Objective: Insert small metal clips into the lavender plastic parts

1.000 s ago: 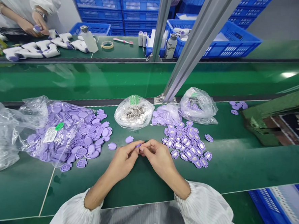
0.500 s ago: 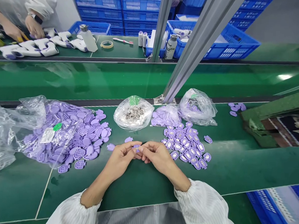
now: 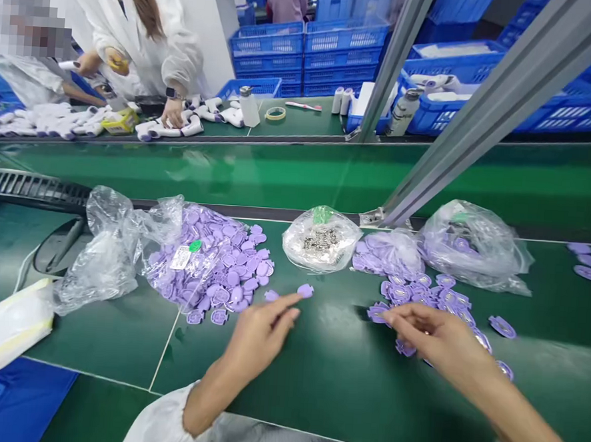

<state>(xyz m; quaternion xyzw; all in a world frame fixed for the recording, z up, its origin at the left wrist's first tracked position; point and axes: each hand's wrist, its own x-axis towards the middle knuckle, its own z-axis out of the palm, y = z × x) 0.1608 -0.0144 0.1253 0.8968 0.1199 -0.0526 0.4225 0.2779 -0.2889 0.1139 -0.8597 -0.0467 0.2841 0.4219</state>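
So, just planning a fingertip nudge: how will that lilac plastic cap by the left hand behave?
Probably slides rather than rolls: the lilac plastic cap looks thin, lying flat on the smooth green belt. It looks light, so a fingertip should shift it easily. Likely stiff, since caps in the loose pile keep their outline.
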